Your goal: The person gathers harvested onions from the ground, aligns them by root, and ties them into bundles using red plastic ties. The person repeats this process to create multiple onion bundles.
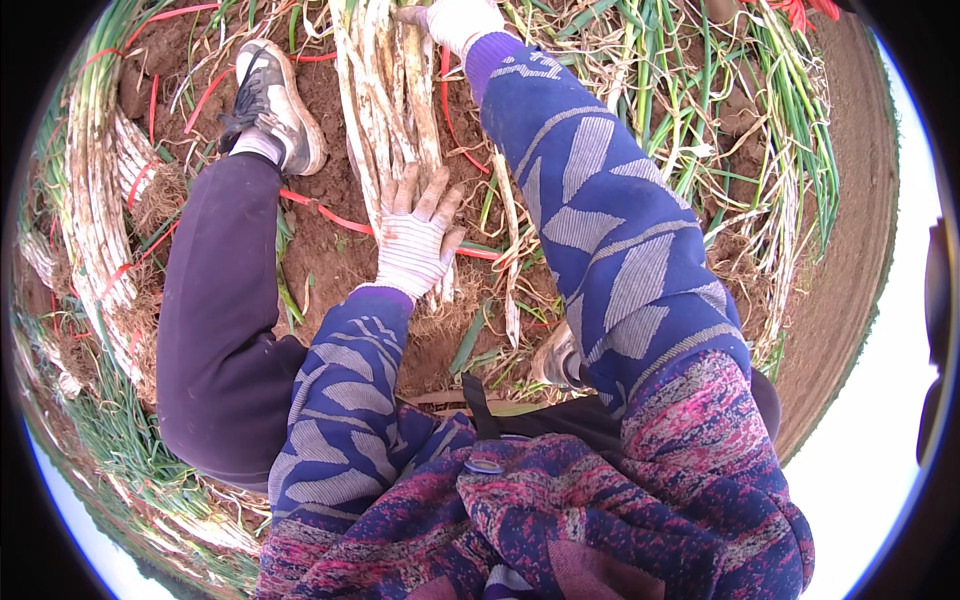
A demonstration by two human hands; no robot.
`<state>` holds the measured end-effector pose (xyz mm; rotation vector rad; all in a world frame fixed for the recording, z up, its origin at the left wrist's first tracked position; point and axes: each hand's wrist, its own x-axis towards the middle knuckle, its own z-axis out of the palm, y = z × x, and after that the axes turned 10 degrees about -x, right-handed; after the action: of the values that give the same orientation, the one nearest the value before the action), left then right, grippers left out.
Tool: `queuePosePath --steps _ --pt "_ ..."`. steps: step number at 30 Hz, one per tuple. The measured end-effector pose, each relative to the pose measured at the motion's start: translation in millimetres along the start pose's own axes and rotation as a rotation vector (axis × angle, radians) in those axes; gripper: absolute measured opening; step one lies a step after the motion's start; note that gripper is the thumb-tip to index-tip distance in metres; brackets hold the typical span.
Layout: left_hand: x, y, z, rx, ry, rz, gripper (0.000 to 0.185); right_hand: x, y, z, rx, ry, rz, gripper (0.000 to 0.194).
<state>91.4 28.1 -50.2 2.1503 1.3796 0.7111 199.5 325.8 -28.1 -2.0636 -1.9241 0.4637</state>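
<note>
A bunch of long green onions (pixel 379 97) with soiled white stalks lies on the brown soil before me, its roots towards me. My left hand (pixel 420 232), in a striped white glove with dirty fingertips, lies flat over the lower stalks near the roots, fingers spread. At the top edge of the view my right hand (pixel 457 19), in a similar glove, is beside the upper part of the same bunch; its fingers point left over the stalks, and whether they grip is unclear. A red plastic tie (pixel 345 221) runs across the soil and passes by the bunch under my left hand.
Tied onion bundles (pixel 101 202) lie at the left, and loose onions with green leaves (pixel 806 142) at the right. More red ties (pixel 154 109) are strewn about. My shoe (pixel 277 105) stands left of the bunch, the other shoe (pixel 559 356) below my right forearm. Bare field soil (pixel 862 247) curves along the right.
</note>
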Motion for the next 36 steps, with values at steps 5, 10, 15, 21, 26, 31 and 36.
queuePosePath --steps 5,10,15,21,26,31,36 --pt "3.8 6.0 3.8 -0.036 0.117 0.041 0.063 -2.8 -13.4 10.1 0.402 -0.152 -0.231 0.043" --pt "8.5 9.1 12.4 -0.078 0.105 -0.025 0.059 -0.3 3.0 3.7 0.471 -0.499 -0.024 0.036" --pt "8.0 8.1 18.2 -0.077 0.076 -0.028 0.061 9.2 35.1 36.3 0.224 -0.059 -0.122 0.026" --pt "7.3 13.3 15.1 -0.171 0.112 -0.086 0.068 35.0 35.2 83.0 -0.725 -0.157 -0.647 0.022" --pt "8.7 18.2 9.6 -0.018 0.014 -0.080 0.069 23.2 32.1 77.7 0.505 -0.117 0.086 0.019" --pt "14.6 18.5 13.9 0.105 -0.047 -0.097 0.068 29.3 29.3 64.6 0.558 -0.282 -0.236 0.023" --pt "22.0 22.2 22.7 0.131 -0.051 -0.096 0.068 26.4 48.9 49.5 0.786 -0.352 -0.043 0.035"
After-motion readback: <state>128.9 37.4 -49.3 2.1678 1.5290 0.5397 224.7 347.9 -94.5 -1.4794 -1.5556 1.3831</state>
